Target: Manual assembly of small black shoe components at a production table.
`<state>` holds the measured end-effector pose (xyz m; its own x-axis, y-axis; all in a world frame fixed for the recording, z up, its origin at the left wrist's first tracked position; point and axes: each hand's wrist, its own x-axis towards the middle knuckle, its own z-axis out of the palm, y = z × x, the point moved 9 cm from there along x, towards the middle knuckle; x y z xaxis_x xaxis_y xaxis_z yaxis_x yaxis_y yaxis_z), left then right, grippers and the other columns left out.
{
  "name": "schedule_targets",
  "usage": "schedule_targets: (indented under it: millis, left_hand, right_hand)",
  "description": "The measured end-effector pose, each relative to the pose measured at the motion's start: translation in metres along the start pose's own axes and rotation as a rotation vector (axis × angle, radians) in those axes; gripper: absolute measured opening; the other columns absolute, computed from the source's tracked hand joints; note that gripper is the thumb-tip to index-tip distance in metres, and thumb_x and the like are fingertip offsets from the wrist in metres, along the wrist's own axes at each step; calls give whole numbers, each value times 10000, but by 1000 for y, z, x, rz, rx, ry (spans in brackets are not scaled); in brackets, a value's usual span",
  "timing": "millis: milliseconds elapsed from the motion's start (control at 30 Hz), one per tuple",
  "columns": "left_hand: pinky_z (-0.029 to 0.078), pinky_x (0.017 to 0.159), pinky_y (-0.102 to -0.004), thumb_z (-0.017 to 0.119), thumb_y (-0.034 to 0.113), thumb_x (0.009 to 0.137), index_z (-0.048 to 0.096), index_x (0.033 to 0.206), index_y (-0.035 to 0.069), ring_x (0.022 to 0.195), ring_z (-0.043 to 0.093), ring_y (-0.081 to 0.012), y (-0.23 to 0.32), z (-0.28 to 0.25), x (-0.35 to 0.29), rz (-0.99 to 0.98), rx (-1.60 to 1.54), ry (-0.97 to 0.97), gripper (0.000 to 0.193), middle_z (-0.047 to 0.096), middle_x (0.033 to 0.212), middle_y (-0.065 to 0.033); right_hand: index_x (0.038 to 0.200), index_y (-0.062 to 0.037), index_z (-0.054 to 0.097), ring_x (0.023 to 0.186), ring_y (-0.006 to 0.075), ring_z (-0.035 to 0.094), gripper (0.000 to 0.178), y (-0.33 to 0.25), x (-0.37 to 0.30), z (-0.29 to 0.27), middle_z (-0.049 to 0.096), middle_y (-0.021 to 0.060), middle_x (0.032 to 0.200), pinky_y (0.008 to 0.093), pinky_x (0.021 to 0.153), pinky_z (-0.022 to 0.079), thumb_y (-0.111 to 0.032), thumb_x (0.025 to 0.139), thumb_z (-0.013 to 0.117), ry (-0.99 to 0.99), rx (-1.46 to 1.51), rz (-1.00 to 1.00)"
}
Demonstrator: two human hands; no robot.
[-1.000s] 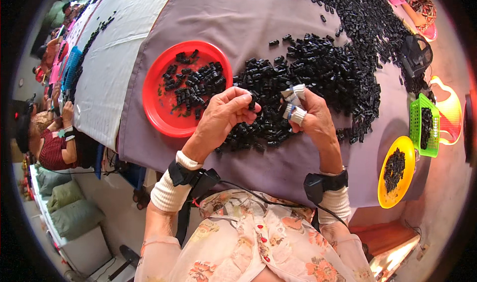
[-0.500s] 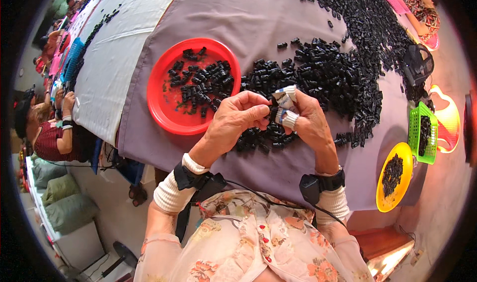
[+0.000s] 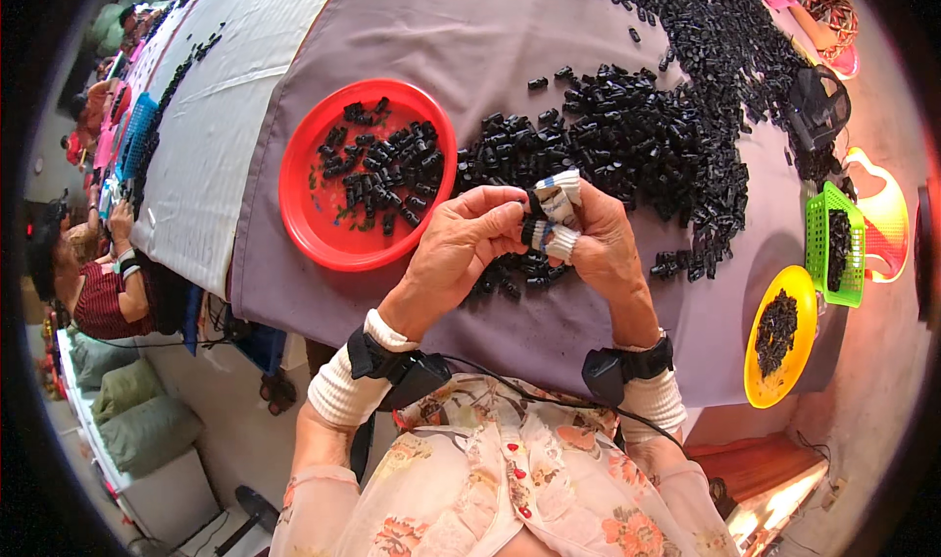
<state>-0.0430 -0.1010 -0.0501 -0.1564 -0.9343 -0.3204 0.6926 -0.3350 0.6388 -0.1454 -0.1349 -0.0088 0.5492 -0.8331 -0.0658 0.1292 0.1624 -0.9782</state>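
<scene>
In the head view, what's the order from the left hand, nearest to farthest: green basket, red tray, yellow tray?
From the left hand:
1. Red tray, just upper left
2. Yellow tray, lower right
3. Green basket, farther right

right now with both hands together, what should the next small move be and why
Perhaps the right hand should pinch gently with its striped white finger wraps, since the left hand seems to hold a small dark piece against them, partly hidden.
</scene>
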Motion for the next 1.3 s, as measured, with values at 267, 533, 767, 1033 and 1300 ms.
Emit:
schedule_targets:
  millis: [267, 533, 767, 1033, 1300]
  left_hand:
    - [499, 766, -330, 547, 53, 855, 537, 1088, -2, 833, 593, -142, 10, 11, 1, 88, -12, -68, 239, 616, 940, -83]
    - [504, 749, -313, 550, 67, 857, 528, 1111, 6, 810, 589, -125, 9, 19, 0, 78, -73, -115, 262, 618, 937, -72]
    - [498, 736, -301, 522, 89, 882, 528, 1101, -10, 797, 588, -127, 9, 19, -2, 46, -101, -72, 241, 613, 897, -69]
    - [496, 747, -300, 496, 98, 897, 529, 1099, -9, 792, 582, -122, 1, 18, -5, -21, -167, -53, 231, 605, 888, -64]
    - [501, 711, -292, 527, 81, 875, 547, 1017, 5, 755, 573, -111, 0, 11, -4, 2, -200, -19, 163, 601, 853, -54]
  right_hand:
    - [975, -47, 551, 571, 14, 474, 247, 1, -3, -10, 550, -37, 751, 166, 462, 401, -9, 741, 620, 77, -82, 54]
    - [922, -50, 559, 526, 17, 474, 209, 0, -2, -13, 546, -38, 704, 174, 424, 385, -70, 741, 662, 89, -101, 50]
    - [895, -49, 557, 476, 22, 458, 188, 4, 2, -7, 526, -35, 653, 186, 389, 351, -113, 753, 662, 17, -183, 116]
    - [869, -43, 548, 460, 41, 459, 283, 2, 5, -3, 504, -26, 611, 202, 385, 363, -232, 717, 694, -71, -316, 152]
    - [900, -45, 559, 471, 34, 456, 269, 5, 6, -6, 514, -32, 628, 194, 393, 363, -196, 724, 695, -35, -297, 124]
